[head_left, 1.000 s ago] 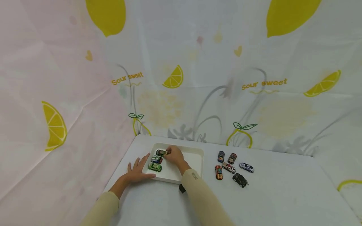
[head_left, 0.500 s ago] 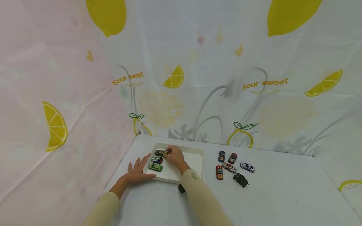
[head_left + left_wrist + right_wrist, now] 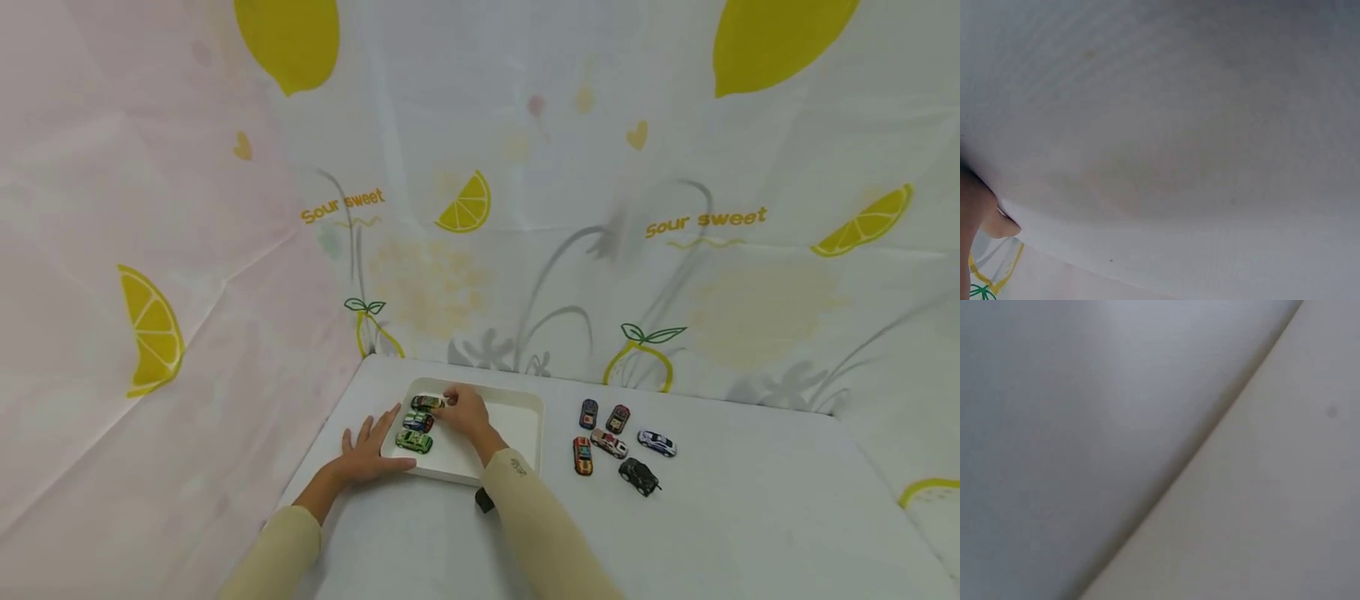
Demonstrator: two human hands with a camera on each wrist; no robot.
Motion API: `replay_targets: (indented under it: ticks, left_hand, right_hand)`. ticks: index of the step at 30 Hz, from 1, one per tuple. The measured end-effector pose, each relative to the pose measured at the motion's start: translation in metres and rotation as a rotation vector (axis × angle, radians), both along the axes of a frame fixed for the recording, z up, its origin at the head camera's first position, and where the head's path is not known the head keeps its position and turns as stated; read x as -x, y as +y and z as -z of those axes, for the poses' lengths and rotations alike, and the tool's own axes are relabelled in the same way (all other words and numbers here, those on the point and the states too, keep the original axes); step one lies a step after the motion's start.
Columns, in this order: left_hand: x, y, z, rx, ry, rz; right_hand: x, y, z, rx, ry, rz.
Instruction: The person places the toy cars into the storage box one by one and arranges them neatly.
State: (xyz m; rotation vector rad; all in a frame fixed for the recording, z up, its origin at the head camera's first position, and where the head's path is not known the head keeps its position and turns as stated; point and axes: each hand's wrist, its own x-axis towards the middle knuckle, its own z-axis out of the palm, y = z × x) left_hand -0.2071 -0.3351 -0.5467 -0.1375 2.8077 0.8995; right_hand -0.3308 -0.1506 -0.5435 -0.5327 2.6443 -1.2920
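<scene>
A shallow white tray (image 3: 517, 473) holds three toy cars at its left side. They lie one below another: a dark green patterned toy car (image 3: 426, 403), a white-and-blue toy car (image 3: 417, 422) and a light green toy car (image 3: 414, 442). My right hand (image 3: 467, 412) is over the tray, thumb and index finger spread apart at the right end of the dark green car. My left hand (image 3: 365, 458) rests with spread fingers against the tray's left front corner. Part of the left hand (image 3: 979, 212) shows in the left wrist view; the right wrist view shows no fingers.
Right of the tray lie several more toy cars, among them an orange toy car (image 3: 582, 456), a white-and-red toy car (image 3: 609, 443), a white-and-blue one and a black toy car (image 3: 639, 477). A small black object (image 3: 483, 500) is partly hidden by the right sleeve. Lemon-printed cloth hangs behind.
My right index finger has lifted slightly away from the dark green car, and more of that car's right end shows. My left hand has stayed at the tray corner.
</scene>
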Motion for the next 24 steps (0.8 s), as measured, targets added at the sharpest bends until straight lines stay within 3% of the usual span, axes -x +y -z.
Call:
replay_targets:
  ticks: [5, 9, 18, 24]
  left_hand:
    - [0.002, 0.007, 0.006, -0.034, 0.009, 0.018]
    - [0.004, 0.008, 0.011, -0.006, -0.002, 0.032]
    - [0.010, 0.000, -0.009, -0.010, -0.007, 0.024]
    - [0.009, -0.005, -0.001, -0.014, -0.030, 0.018]
  right_hand:
    - [-0.008, 0.014, 0.000, -0.028, 0.046, -0.010]
    - [-0.013, 0.024, -0.003, -0.096, 0.139, -0.017]
    - [-0.012, 0.048, -0.030, -0.159, 0.394, -0.063]
    - [-0.010, 0.081, -0.036, -0.253, 0.483, -0.064]
